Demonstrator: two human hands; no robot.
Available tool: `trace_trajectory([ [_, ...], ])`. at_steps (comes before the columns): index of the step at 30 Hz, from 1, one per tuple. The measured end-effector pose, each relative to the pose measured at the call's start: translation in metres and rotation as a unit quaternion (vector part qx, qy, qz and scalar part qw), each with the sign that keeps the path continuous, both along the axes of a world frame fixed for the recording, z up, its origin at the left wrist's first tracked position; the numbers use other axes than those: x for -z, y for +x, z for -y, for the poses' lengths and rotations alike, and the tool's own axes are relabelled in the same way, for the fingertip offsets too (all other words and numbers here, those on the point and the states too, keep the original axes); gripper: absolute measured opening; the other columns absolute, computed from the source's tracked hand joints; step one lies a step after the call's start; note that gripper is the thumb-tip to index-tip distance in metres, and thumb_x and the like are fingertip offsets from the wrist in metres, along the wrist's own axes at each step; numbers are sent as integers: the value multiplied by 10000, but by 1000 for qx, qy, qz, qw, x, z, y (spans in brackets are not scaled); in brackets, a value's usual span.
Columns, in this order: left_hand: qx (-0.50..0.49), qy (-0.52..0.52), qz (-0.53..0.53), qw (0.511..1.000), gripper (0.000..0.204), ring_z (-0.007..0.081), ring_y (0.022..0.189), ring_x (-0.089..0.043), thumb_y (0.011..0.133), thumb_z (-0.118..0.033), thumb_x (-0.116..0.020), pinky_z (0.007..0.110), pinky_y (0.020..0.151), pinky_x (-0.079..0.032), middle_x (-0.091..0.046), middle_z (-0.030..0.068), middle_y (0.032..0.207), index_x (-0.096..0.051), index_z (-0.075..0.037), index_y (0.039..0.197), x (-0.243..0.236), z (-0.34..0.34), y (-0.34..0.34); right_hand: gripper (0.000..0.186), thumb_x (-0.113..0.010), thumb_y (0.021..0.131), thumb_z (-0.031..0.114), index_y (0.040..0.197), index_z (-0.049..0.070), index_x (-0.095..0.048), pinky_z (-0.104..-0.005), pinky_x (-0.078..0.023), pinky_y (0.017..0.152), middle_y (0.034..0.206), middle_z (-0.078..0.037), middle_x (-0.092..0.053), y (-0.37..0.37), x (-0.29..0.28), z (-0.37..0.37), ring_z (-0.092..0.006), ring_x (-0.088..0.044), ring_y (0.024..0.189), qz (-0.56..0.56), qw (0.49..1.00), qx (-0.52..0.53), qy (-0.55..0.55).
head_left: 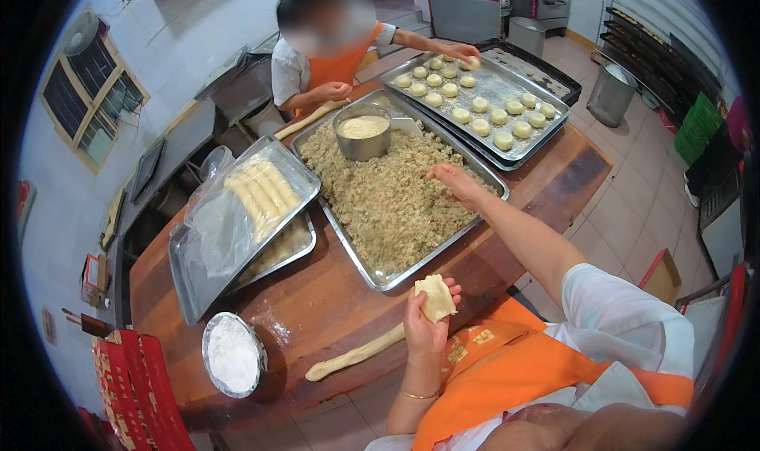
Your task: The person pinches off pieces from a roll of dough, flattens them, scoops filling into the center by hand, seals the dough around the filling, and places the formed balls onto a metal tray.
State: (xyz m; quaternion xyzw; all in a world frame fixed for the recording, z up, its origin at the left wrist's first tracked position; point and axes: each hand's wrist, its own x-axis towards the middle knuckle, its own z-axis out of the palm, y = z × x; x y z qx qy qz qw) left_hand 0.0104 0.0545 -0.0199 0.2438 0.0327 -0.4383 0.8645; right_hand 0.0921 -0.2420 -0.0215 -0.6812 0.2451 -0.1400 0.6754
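My left hand (427,326) cups a flattened piece of pale dough (435,299) above the near side of the table. A rope of dough (356,354) lies along the table edge just left of that hand. My right hand (459,185) reaches over the right side of a large metal tray (366,270) of crumbly, greenish-brown filling (372,206). Its fingers are stretched out at the filling, with nothing visible in them. A round metal container (364,144) of pale crumbs sits in the filling near the tray's far end.
Stacked trays (190,281) at left carry dough ropes (261,194) under plastic film. A bowl of white flour (233,356) stands at the near left. Across the table, a co-worker (336,55) touches round dough pieces on a baking tray (514,152) and has another dough rope (313,120) nearby.
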Motion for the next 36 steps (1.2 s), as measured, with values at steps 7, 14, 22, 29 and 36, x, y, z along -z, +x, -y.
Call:
trace_trajectory([
  [7, 1, 12, 5, 1000, 391, 390, 1045, -638, 970, -185, -393, 459, 887, -546, -606, 269, 1195, -453, 29, 1291, 5, 0, 1, 494, -462, 1033, 459, 713, 99, -573, -248, -333, 580, 618, 44, -453, 6, 19, 10, -84, -383, 599, 41, 991, 34, -123],
  [14, 5, -2, 7, 1000, 388, 387, 1035, -638, 965, -182, -404, 455, 883, -544, -609, 262, 1189, -458, 27, 1287, 5, 3, 2, 471, -408, 1044, 509, 992, 84, -605, -264, -352, 513, 762, 4, -519, -7, -12, 5, -122, -451, 574, 45, 977, 2, 209],
  [22, -8, 6, -17, 1000, 382, 379, 1053, -633, 966, -174, -413, 454, 892, -545, -610, 248, 1193, -470, 31, 1284, 7, -4, 3, 408, -456, 1031, 483, 1129, 115, -602, -204, -320, 435, 838, -26, -558, -9, -49, -16, -90, -455, 560, 106, 869, 90, 474],
  [29, -4, -2, -27, 1000, 383, 378, 1060, -633, 971, -172, -412, 453, 897, -547, -615, 245, 1187, -469, 35, 1288, 7, -2, 0, 469, -500, 999, 533, 748, 142, -440, -253, -195, 391, 575, 20, -387, -9, -1, 10, -86, -278, 409, 92, 958, 23, 271],
  [36, -5, 4, -30, 1000, 384, 374, 1068, -634, 972, -176, -410, 452, 899, -549, -617, 246, 1193, -477, 33, 1287, 6, -3, 0, 358, -534, 1005, 366, 744, 125, -495, -265, -257, 432, 567, 20, -417, -9, -11, 7, -87, -322, 445, 32, 997, 26, 68],
])
